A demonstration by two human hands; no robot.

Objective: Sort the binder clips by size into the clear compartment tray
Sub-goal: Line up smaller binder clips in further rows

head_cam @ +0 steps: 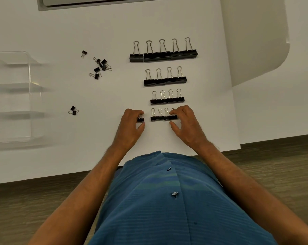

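Observation:
Black binder clips lie in rows on the white table: a row of the largest clips [163, 54] farthest, a medium-large row [165, 80], a medium row [167, 99] and a small row [163, 117] nearest me. My left hand [132, 128] pinches one small clip [140, 119] just left of the small row. My right hand [185, 124] rests its fingertips on the right end of that row, thumb apart below it. The clear compartment tray [30, 96] stands at the far left, with nothing visible in it.
A loose pile of tiny clips [100, 67] lies left of the rows, one stray tiny clip [83, 53] beyond it, and a pair of tiny clips [73, 110] near the tray. The table's front edge [79, 171] runs close to my body. A grey panel [103, 2] sits at the back.

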